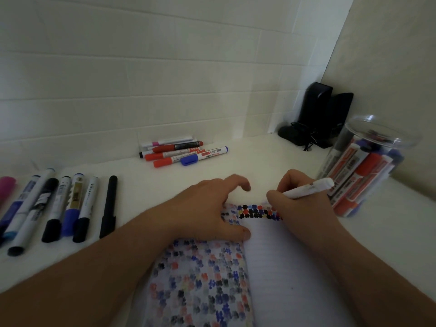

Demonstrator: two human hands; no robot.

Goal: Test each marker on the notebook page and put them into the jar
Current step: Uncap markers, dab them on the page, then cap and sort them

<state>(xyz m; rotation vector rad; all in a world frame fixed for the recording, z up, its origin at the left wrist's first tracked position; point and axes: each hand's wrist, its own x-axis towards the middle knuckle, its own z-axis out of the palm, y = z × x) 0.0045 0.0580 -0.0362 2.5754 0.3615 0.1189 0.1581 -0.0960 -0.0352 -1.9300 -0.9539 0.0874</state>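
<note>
Bare desk (247,161) lies between the far marker pile (181,152), the left marker row (59,204) and the jar (363,171).

Marker (306,188) tip hidden behind right hand (299,199); pink marker (6,188) cut off at left edge.

Two bare forearms, no sleeves, watch or rings in sight, hands (207,208) with short nails

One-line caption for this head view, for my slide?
Right hand tests a white marker on the notebook while the left hand steadies it.
</note>
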